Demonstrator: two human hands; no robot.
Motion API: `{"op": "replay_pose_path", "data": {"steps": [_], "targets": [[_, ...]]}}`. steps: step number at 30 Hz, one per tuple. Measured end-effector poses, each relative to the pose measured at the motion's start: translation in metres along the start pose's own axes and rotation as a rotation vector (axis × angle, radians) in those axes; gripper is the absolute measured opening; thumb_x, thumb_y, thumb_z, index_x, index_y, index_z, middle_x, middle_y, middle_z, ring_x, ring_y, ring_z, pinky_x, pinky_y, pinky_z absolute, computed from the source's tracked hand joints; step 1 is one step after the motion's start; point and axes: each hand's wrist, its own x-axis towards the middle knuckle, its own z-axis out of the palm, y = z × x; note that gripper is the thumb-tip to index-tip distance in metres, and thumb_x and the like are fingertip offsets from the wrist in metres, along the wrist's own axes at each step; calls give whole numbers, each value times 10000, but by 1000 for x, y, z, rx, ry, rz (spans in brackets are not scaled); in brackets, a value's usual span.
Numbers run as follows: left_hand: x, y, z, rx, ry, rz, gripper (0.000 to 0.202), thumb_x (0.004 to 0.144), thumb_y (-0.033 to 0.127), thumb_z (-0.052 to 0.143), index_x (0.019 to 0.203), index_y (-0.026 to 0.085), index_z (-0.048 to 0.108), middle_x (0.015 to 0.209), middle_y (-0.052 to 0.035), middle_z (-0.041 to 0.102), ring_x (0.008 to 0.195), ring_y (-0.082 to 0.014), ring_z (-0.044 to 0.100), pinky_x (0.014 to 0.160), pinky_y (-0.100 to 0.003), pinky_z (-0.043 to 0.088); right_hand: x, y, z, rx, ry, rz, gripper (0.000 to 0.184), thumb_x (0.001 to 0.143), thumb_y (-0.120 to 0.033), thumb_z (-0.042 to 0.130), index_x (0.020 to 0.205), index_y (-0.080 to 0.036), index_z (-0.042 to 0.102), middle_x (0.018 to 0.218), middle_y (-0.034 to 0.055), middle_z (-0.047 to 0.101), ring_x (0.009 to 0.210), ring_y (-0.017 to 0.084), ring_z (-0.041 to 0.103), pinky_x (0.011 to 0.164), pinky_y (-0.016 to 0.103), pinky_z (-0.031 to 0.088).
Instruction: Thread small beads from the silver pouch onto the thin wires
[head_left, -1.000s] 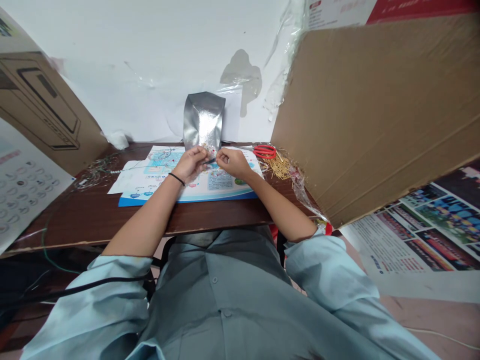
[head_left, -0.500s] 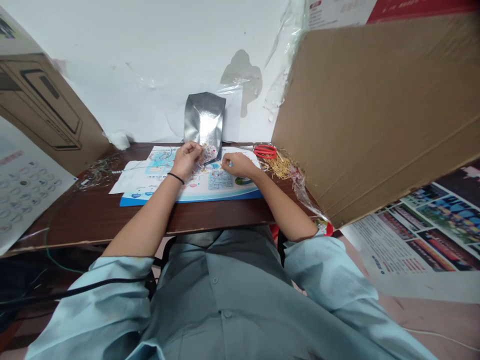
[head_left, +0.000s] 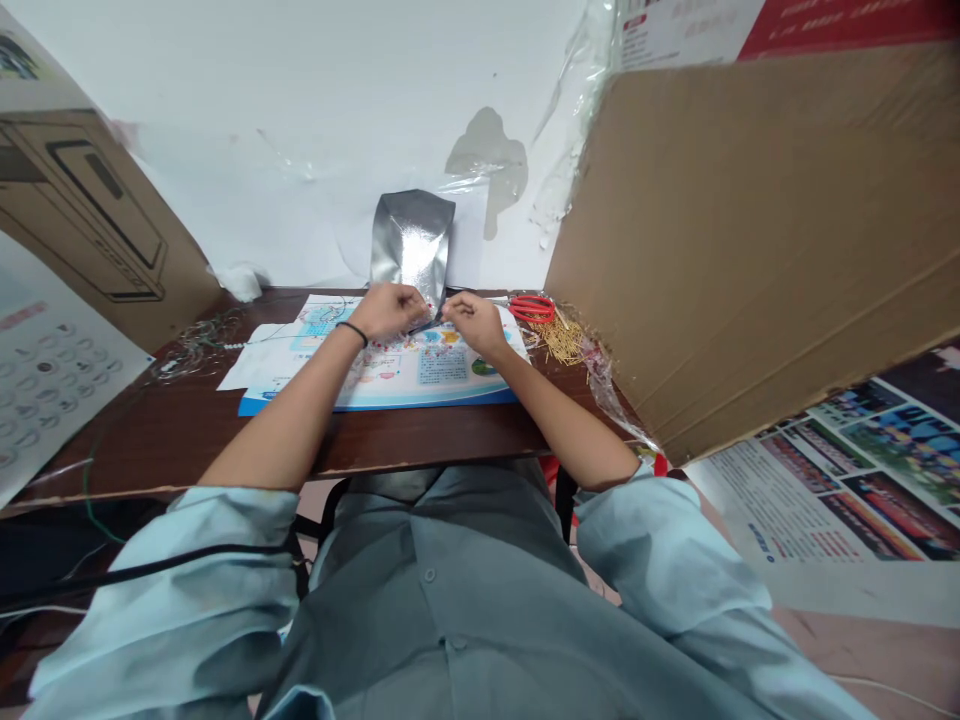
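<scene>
My left hand (head_left: 387, 312) and my right hand (head_left: 474, 323) meet above a printed blue-edged sheet (head_left: 442, 368), with their fingers pinched close together. A small dark piece (head_left: 432, 323) shows between them, and my left fingers seem to grip it. My right fingertips hide its other end, so that hold is unclear. Just behind my hands, a silver foil pouch (head_left: 412, 240) stands against the wall. To the right of the sheet lie red-handled scissors (head_left: 532, 309) and a loose pile of brass pins (head_left: 562, 342).
The sheet lies on a dark wooden desk (head_left: 142, 445). Tangled thin wire (head_left: 199, 345) lies at its left. A large cardboard sheet (head_left: 720, 250) leans in at the right and a cardboard box (head_left: 97, 215) at the left. Clear plastic film (head_left: 607, 390) lies at the desk's right edge.
My right hand has moved left and risen from the sheet to meet my left hand. The sparkly bit at my left fingers no longer shows, and the view has tilted slightly.
</scene>
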Motion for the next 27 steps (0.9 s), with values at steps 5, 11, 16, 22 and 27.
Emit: {"op": "replay_pose_path", "data": {"steps": [5, 11, 16, 22, 27], "targets": [[46, -8, 10, 253, -116, -27, 287, 575, -50, 776, 541, 230, 718, 545, -1, 533, 755, -214, 638, 758, -234, 445, -1, -9, -11, -132, 203, -48, 143, 1041, -239, 584, 946, -236, 692, 943, 47, 767, 928, 201, 714, 931, 371, 605], [58, -20, 30, 412, -183, 17, 368, 545, -54, 747, 432, 235, 548, 505, -11, 395, 790, -270, 679, 735, -262, 464, -3, -17, -14, -234, 194, -83, 156, 1043, -247, 595, 990, -227, 740, 1016, 63, 767, 967, 225, 678, 948, 397, 571], [35, -7, 19, 123, 38, -19, 251, 684, 0, 770, 571, 201, 671, 563, -12, 571, 694, -185, 601, 667, -237, 447, -2, -16, -12, -218, 169, -39, 151, 996, -207, 647, 927, -215, 782, 946, 37, 780, 880, 210, 652, 935, 389, 549], [-28, -6, 27, -674, -35, -333, 134, 832, 21, 811, 797, 130, 741, 807, -83, 786, 633, -97, 641, 570, -171, 505, -2, -8, -6, -230, 119, -80, 158, 976, -194, 721, 867, -233, 829, 990, 44, 830, 976, 244, 711, 1010, 424, 545], [-46, -18, 33, -967, 1, -482, 168, 873, -29, 826, 818, 104, 738, 825, -94, 808, 690, -94, 740, 744, -181, 650, -2, -5, -2, -313, 74, -149, 181, 999, -230, 716, 863, -244, 835, 981, 40, 825, 972, 241, 673, 1004, 418, 520]]}}
